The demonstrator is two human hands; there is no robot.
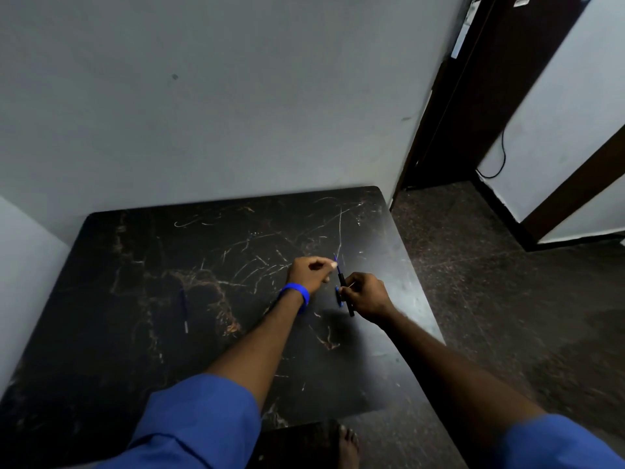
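— Which step is this?
— Probably refilling: the right hand (367,296) grips the pen barrel (345,292) above the marble table (203,333), near its right edge, and the left hand (309,272) pinches the blue refill (336,260) at the barrel's top.
— Next?
— Keep the refill aligned and slide it gently.

A dark marbled table (152,265) is set against a grey wall (236,96). A slim blue rod (184,311) with a pale tip is laid on its left part. A dark door frame (449,113), a black cable (503,154) and a speckled floor (490,265) are seen at right.
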